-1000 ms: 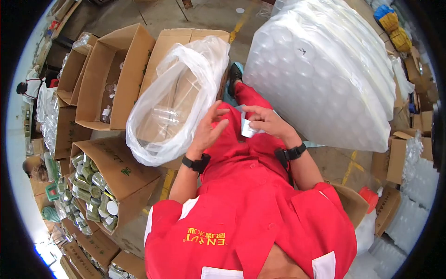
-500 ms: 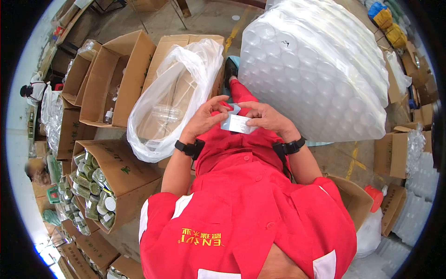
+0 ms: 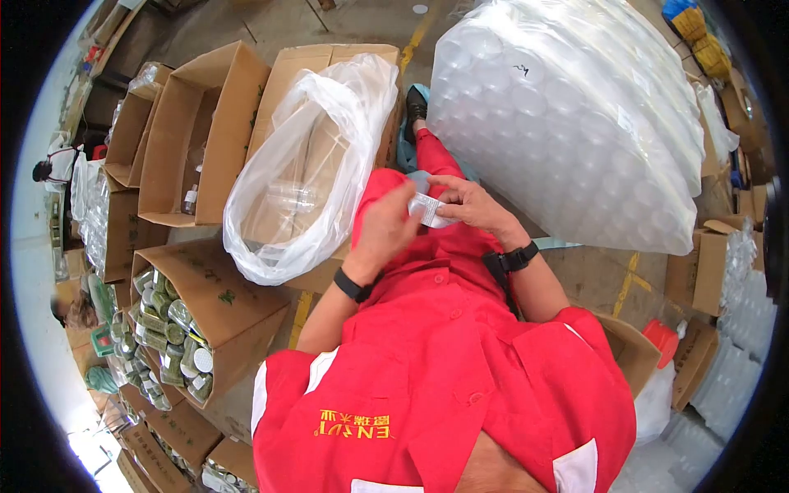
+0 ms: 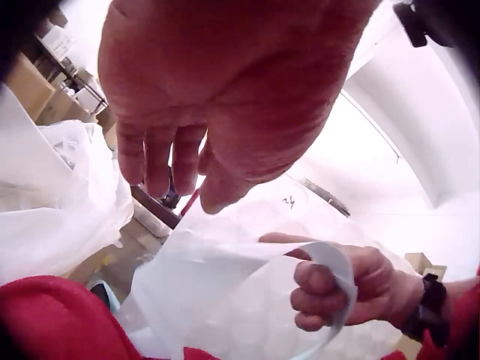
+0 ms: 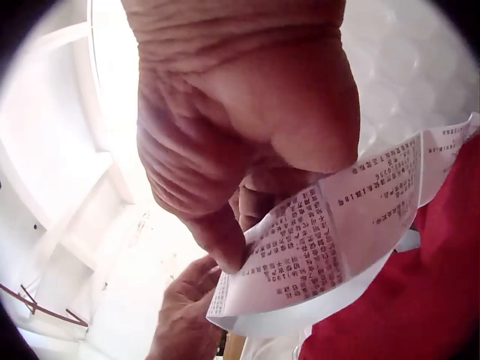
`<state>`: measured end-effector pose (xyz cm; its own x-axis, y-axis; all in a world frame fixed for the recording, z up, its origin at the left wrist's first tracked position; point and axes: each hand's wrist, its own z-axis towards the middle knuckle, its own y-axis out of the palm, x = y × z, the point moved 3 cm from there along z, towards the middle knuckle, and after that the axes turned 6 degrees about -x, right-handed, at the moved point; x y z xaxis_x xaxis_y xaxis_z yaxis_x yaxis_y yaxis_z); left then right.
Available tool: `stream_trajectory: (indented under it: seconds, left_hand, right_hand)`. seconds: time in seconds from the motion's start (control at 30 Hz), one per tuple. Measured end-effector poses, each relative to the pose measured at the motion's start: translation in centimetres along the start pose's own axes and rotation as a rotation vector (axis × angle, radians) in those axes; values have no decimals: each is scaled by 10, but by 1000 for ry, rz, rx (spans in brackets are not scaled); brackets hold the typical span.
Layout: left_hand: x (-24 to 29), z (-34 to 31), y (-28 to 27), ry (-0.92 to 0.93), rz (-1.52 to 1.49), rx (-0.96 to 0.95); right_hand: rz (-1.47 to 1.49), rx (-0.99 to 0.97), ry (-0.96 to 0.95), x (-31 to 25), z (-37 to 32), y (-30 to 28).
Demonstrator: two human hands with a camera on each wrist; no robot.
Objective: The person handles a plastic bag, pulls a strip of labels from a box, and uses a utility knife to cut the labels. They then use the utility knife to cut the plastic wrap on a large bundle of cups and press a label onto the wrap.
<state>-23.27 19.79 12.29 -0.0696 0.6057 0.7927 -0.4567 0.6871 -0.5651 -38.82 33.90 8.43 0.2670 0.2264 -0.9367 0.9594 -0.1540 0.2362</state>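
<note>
A strip of printed white labels point(image 3: 428, 210) lies between the two hands above the lap. My right hand point(image 3: 481, 209) pinches it; in the right wrist view the thumb and fingers of this hand point(image 5: 240, 112) grip the strip point(image 5: 337, 225) by its printed face. The left wrist view shows the strip point(image 4: 199, 289) curling round the right fingers. Beside its other end is my left hand point(image 3: 389, 226), whose fingers hang fairly straight and hold nothing visible in the left wrist view point(image 4: 225, 97). Whether they touch the strip is hidden.
Left of the lap, a carton point(image 3: 282, 72) lined with a clear bag point(image 3: 246, 261) holds a clear container. Another carton point(image 3: 238, 300) holds filled jars point(image 3: 173, 333). A large wrapped stack of clear containers point(image 3: 559, 123) stands at the right, with more cartons point(image 3: 708, 271) beyond.
My left hand first moved in to the strip, then shifted slightly down and right, its back now covering the strip's left end. My right hand keeps its pinch; the strip has turned.
</note>
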Motion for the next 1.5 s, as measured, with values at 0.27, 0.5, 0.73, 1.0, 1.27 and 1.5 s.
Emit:
stream_trajectory:
  seconds: [0.27,0.5,0.73,1.0,1.27,1.5]
  left_hand:
    - [1,-14,41,-154,-14,-311]
    - [-7,-17,44,-188,-98,-364]
    - [-18,-16,40,-303,-214,-405]
    - [-13,-19,36,-357,-292,-409]
    - [-25,-20,43,-365,-214,-407]
    - [-33,-21,40,-342,-295,-499]
  right_hand:
    - [-100,-39,-23,14,-2,1]
    - [-156,-57,-24,25,-3,-2]
    - [-114,-75,-26,21,2,-1]
    - [-171,-72,-43,25,5,2]
    - [-51,-88,-44,26,5,7]
    - [-136,-74,-64,33,7,4]
